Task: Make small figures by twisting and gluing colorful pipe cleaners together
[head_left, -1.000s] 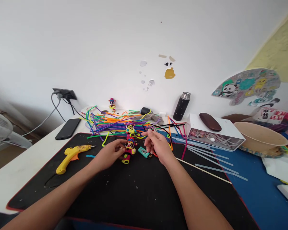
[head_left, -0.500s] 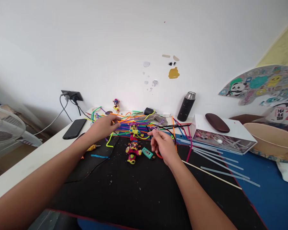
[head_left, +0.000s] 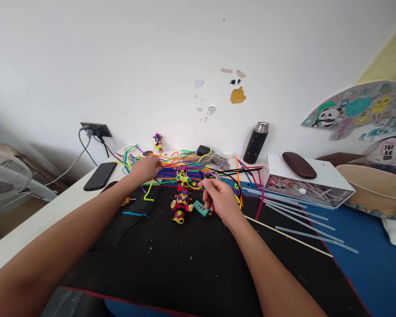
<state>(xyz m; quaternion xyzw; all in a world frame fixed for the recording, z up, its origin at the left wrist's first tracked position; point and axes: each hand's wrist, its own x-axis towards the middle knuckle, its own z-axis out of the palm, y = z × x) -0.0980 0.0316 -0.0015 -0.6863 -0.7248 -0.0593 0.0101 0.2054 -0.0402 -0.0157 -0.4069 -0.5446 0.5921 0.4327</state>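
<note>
My left hand [head_left: 144, 170] reaches to the left part of a heap of coloured pipe cleaners [head_left: 185, 169], its fingers curled together among the stems; what they pinch is hidden. My right hand [head_left: 220, 198] is closed in a pinch just right of the heap, and I cannot make out what is in it. Between the hands two small colourful figures lie end to end: an upper one [head_left: 182, 175] against the heap and a lower one [head_left: 181, 203] on the black mat [head_left: 171, 259]. Beside the right fingers lies a teal USB stick [head_left: 201, 208].
A third figure [head_left: 157, 143] stands by the wall. A phone [head_left: 100, 176] and a fan [head_left: 11, 176] are on the left. Toward the right are a black flask [head_left: 256, 143], a white box [head_left: 317, 176] under a brown case [head_left: 298, 165], glue sticks [head_left: 303, 220] and a thin wooden stick [head_left: 290, 237].
The fingers of my left hand have drawn in closer together at the heap. My right hand keeps its pinch nearly in place. The whole view has shifted slightly.
</note>
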